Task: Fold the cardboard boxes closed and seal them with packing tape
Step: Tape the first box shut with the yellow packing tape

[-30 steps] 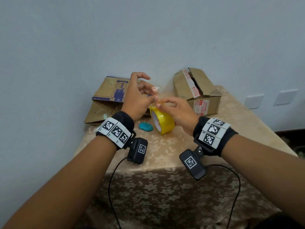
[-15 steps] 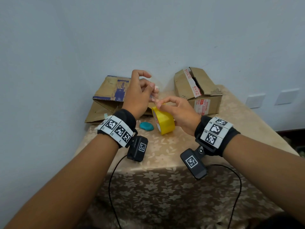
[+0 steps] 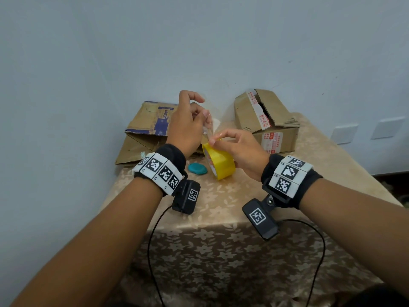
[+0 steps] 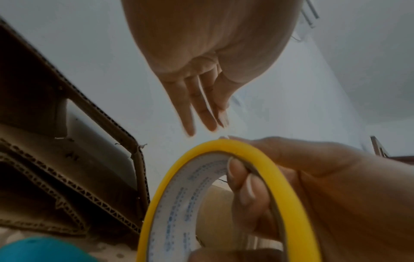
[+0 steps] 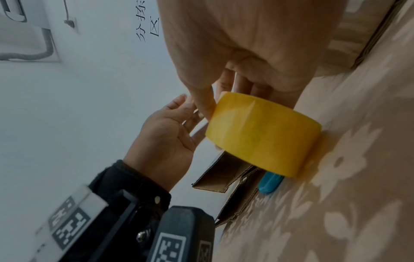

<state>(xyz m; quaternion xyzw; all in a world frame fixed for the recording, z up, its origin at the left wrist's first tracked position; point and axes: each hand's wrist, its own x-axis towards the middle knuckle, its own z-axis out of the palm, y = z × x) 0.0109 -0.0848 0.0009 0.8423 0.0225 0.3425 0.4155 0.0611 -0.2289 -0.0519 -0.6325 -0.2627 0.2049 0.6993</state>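
While the right hand (image 3: 241,151) keeps the yellow packing tape roll (image 3: 221,161) standing on edge on the floral tablecloth (image 3: 221,218), the left hand (image 3: 186,127) has lifted a little higher above the roll than it was a second ago, and the clear strip of tape (image 3: 210,127) it draws off now reaches further up from the roll's top. My reading is that the free end has been found and peeled, so the task is at the stage of pulling out a length for sealing, with no box taped yet. The left hand's thumb and fingertips (image 3: 204,114) are curled together and pinch the upper end of the strip, just above the roll and slightly to its left. The right hand grips the roll itself: the left wrist view shows two of its fingers (image 4: 244,184) hooked inside the white core, while its thumb (image 5: 201,99) lies on the roll's outer yellow face, and its index fingertip sits on the top of the roll where the strip leaves it. A teal utility cutter (image 3: 197,169) lies on the cloth just left of the roll, untouched. Behind the roll to the left sits the flattened cardboard box with blue print (image 3: 146,131), and behind it to the right, well apart from both hands, the small box with red-printed tape (image 3: 265,120), its top flaps partly raised and not yet folded shut.
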